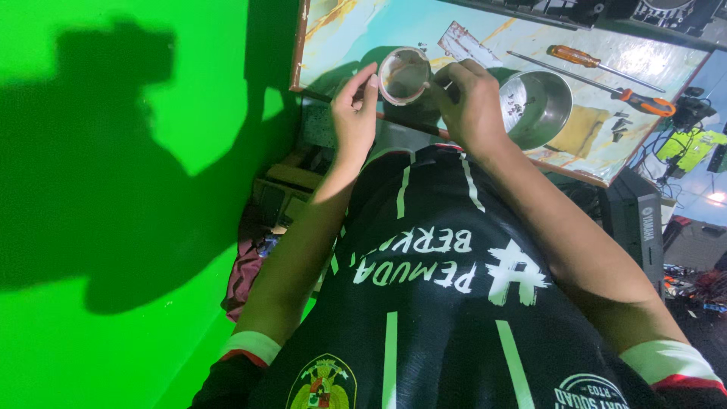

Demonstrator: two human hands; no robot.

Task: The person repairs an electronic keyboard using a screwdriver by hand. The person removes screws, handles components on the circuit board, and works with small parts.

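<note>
Here, in the head view, the left hand (353, 106) pinches the rim of a small round translucent plastic tub (404, 75) above the near edge of the worn, paint-streaked workbench (356, 30), while the right hand (468, 102) closes its fingers around the tub's other side. A steady two-sided grip, tub kept level, seems wise; a shiny steel bowl (539, 106) and two orange-handled screwdrivers (598, 76) lie just beyond.

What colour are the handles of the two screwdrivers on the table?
Both screwdrivers have orange handles; the head view shows them clearly.
</note>
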